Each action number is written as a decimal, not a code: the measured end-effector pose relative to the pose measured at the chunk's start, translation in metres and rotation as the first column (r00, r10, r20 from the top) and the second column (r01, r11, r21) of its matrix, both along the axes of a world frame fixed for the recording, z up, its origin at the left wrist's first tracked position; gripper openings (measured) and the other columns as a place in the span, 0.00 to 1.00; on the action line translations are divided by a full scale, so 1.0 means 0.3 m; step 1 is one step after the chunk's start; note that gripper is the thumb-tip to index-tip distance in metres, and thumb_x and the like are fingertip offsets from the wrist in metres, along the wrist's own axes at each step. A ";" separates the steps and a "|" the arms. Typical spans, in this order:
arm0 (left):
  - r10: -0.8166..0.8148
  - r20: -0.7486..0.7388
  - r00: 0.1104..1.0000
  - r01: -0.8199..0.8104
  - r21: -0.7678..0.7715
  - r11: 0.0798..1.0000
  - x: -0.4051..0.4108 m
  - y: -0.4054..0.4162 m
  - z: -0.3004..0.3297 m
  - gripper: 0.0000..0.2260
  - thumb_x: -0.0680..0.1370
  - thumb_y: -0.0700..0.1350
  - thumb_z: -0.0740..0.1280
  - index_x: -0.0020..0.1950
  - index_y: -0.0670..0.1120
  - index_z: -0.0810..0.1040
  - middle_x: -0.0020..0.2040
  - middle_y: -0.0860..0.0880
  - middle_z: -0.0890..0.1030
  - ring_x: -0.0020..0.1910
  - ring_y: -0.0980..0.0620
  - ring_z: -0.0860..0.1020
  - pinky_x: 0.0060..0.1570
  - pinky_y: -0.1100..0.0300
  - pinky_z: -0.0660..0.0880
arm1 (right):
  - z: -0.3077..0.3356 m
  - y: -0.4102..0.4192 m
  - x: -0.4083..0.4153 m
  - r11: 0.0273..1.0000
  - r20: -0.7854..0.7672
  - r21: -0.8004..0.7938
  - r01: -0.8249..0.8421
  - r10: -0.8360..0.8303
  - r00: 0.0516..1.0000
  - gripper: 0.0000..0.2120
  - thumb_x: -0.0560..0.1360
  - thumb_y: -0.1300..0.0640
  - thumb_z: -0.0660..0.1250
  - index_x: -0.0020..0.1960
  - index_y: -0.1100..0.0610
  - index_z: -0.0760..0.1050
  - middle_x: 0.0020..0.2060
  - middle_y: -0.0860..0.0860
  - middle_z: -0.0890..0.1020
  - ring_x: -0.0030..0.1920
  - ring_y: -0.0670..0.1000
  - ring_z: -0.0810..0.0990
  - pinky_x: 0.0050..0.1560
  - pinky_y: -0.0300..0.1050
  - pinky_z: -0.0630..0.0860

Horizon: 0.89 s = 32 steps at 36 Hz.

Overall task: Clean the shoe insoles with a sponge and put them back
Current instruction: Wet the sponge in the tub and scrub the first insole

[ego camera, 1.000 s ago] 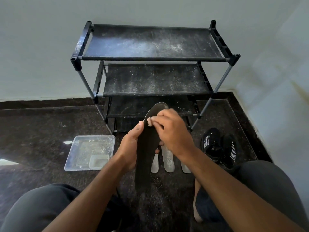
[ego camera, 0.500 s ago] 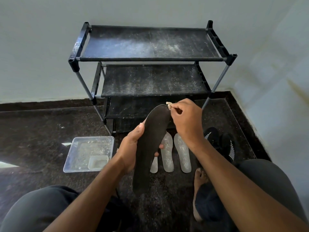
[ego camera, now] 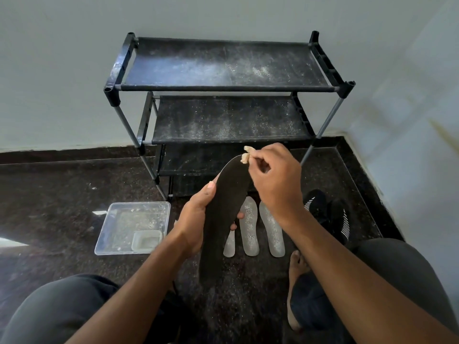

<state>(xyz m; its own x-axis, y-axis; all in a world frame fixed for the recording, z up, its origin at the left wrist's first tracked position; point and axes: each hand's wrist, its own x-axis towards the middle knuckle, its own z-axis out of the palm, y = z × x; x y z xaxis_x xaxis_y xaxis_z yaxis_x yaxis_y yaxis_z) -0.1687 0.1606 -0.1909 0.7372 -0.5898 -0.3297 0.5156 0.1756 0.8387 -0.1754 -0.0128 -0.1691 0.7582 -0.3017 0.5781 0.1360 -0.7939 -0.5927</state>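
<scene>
The fingertips [ego camera: 255,158] of the right hand [ego camera: 275,184] are pinched tight on a small pale sponge [ego camera: 246,156]. The sponge touches the very top tip of a dark insole [ego camera: 223,214], so all the rest of the insole lies below the fingers, back toward the person. Its long way runs from that far tip down to the heel end near the person's lap, leaning a little to the right at the top. I think the next wipe has to come down along that long line.

The left hand [ego camera: 196,227] is wrapped around the middle of the insole, thumb on the left edge and fingers curled behind it. It holds the insole up off the floor. The right hand is the one nearer to the tip.

Just under the hands, three pale insoles [ego camera: 249,227] lie flat on the floor, side by side; one is mostly hidden. So I count four insoles in all and one sponge. To the right of the hands sit two black shoes [ego camera: 327,214]. To the left is one clear tray [ego camera: 134,227] with a small tub inside. Past the fingers stands one dusty black shoe rack [ego camera: 223,68] with three shelves I can see.
</scene>
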 end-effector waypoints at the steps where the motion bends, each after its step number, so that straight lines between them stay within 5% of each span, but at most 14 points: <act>1: -0.003 0.000 1.000 0.003 -0.005 1.000 -0.002 -0.003 0.002 0.20 0.87 0.53 0.51 0.74 0.55 0.76 0.60 0.38 0.83 0.47 0.40 0.81 0.41 0.49 0.79 | 0.001 0.015 -0.004 0.998 0.012 -0.040 -0.049 0.050 0.999 0.04 0.76 0.65 0.72 0.51 0.64 0.84 0.43 0.54 0.80 0.43 0.49 0.79 0.44 0.36 0.77; 8: -0.022 0.019 1.000 0.023 -0.017 1.000 -0.003 0.000 0.007 0.20 0.87 0.53 0.51 0.74 0.57 0.76 0.61 0.36 0.82 0.47 0.40 0.81 0.42 0.49 0.79 | -0.050 -0.009 0.023 0.999 -0.122 -0.043 -0.004 -0.001 0.993 0.04 0.76 0.65 0.72 0.50 0.64 0.85 0.39 0.53 0.78 0.39 0.51 0.78 0.39 0.46 0.78; 17: -0.045 0.060 0.997 0.042 0.056 0.998 -0.014 -0.009 0.006 0.20 0.88 0.54 0.51 0.74 0.54 0.75 0.58 0.36 0.83 0.48 0.39 0.81 0.41 0.50 0.80 | -0.027 0.026 0.009 0.988 -0.069 -0.122 -0.090 0.082 0.994 0.05 0.77 0.66 0.70 0.51 0.64 0.83 0.42 0.54 0.78 0.43 0.50 0.77 0.44 0.37 0.75; 25: 0.006 -0.002 1.000 -0.006 0.009 1.000 0.006 0.004 -0.003 0.20 0.88 0.54 0.51 0.75 0.53 0.74 0.61 0.35 0.80 0.48 0.37 0.79 0.42 0.49 0.77 | -0.030 -0.039 0.016 0.996 -0.137 0.035 0.082 -0.076 0.988 0.05 0.76 0.64 0.72 0.51 0.62 0.85 0.43 0.52 0.81 0.41 0.46 0.80 0.44 0.36 0.79; 29: 0.001 -0.003 1.000 -0.001 0.033 0.999 0.002 -0.003 0.006 0.20 0.88 0.54 0.51 0.74 0.53 0.76 0.61 0.36 0.82 0.48 0.38 0.80 0.42 0.48 0.78 | -0.003 0.009 -0.004 0.998 0.024 -0.039 -0.045 0.046 0.999 0.05 0.77 0.65 0.72 0.52 0.63 0.84 0.43 0.53 0.80 0.41 0.46 0.77 0.43 0.33 0.75; 32: -0.023 0.015 1.000 0.022 0.045 0.999 -0.004 -0.005 0.011 0.20 0.88 0.54 0.51 0.74 0.52 0.75 0.59 0.39 0.83 0.49 0.38 0.81 0.42 0.49 0.79 | -0.025 0.029 0.002 0.991 -0.031 -0.076 -0.113 0.111 0.993 0.06 0.77 0.66 0.71 0.53 0.63 0.84 0.44 0.53 0.80 0.42 0.48 0.78 0.44 0.33 0.74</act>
<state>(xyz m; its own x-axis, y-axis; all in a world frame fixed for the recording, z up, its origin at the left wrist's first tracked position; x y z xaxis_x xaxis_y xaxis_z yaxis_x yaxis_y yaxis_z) -0.1698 0.1590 -0.1876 0.7292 -0.5911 -0.3446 0.5055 0.1259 0.8536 -0.1748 -0.0041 -0.1767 0.8002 -0.1690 0.5754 0.2116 -0.8182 -0.5346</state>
